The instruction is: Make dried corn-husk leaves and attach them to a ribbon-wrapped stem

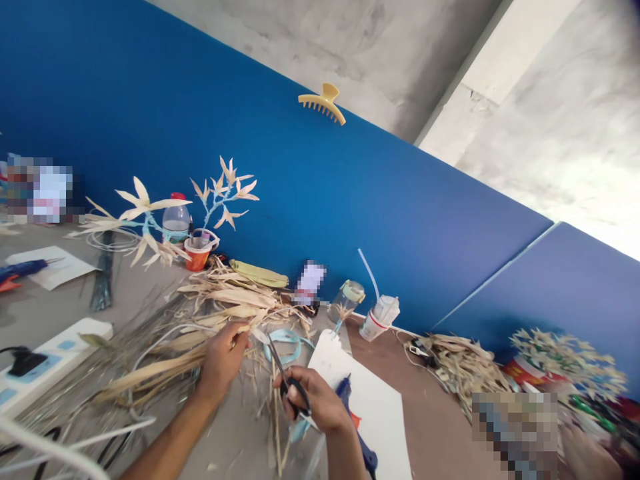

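My left hand [223, 357] pinches a small pale piece of dried husk [259, 335] between thumb and fingers. My right hand [320, 399] grips black-handled scissors [277, 355], the blades pointing up towards the pale piece. Whether the blades touch it I cannot make out. Beyond both hands lies a heap of dried corn husks [240, 297]. A loop of light blue tape [286, 345] rests just past the scissors. Beside my right hand, a blue glue gun [367, 457] lies on a white sheet [385, 413].
A white power strip [75, 343] and cables are at the left. Husk flowers on blue stems [215, 200] stand in a red cup [197, 257] near a bottle [176, 220]. A jar [347, 300] and a cup with a straw [374, 327] line the blue partition [320, 193]. Another person's hand [587, 443] is at right.
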The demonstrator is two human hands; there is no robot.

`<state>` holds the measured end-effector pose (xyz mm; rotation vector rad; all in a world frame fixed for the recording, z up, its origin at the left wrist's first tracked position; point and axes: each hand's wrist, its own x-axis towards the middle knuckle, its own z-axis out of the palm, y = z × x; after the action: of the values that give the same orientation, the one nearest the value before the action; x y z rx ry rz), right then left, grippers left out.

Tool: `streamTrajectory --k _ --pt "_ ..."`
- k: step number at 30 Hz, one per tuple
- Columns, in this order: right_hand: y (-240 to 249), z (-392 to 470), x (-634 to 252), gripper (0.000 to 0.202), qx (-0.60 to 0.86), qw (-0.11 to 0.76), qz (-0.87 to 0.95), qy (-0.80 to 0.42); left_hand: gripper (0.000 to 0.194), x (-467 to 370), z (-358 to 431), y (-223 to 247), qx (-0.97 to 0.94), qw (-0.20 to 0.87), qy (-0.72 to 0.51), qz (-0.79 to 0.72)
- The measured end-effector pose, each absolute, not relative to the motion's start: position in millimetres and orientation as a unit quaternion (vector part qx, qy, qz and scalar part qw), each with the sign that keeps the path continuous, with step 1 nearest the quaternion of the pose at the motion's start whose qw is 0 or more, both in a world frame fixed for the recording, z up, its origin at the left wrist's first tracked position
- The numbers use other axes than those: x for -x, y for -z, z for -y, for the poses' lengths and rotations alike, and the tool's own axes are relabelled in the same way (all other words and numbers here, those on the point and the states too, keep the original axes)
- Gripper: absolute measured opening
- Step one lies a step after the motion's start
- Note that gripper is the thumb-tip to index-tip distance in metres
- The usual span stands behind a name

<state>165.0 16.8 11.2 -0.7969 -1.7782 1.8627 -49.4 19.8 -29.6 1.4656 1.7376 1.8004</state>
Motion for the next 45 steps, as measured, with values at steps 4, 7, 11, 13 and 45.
streamTrajectory --k 4,7,11,13,45 --pt "-11.0 -16.8 -164.8 0.066 0.294 0.222 0.64 -0.674 0.016 48.9 -19.2 29.4 -0.506 0.121 -0.611 -0.597" --pt "-11.3 -16.5 -163.9 0.065 0.298 0.226 0.636 -0.675 0.017 48.6 -19.1 29.5 -0.507 0.13 -0.607 -0.599" --pt "-13.3 -15.7 -162.5 0.065 0.303 0.224 0.638 -0.672 0.016 49.0 -20.1 31.9 -0.505 0.141 -0.605 -0.6" --pt "-13.8 -15.2 -161.9 0.066 0.306 0.223 0.638 -0.67 0.017 49.3 -20.7 33.4 -0.505 0.144 -0.603 -0.601" --pt "-11.0 -19.4 -170.8 0.065 0.296 0.24 0.638 -0.669 0.018 49.4 -22.2 34.6 -0.496 0.159 -0.606 -0.602"
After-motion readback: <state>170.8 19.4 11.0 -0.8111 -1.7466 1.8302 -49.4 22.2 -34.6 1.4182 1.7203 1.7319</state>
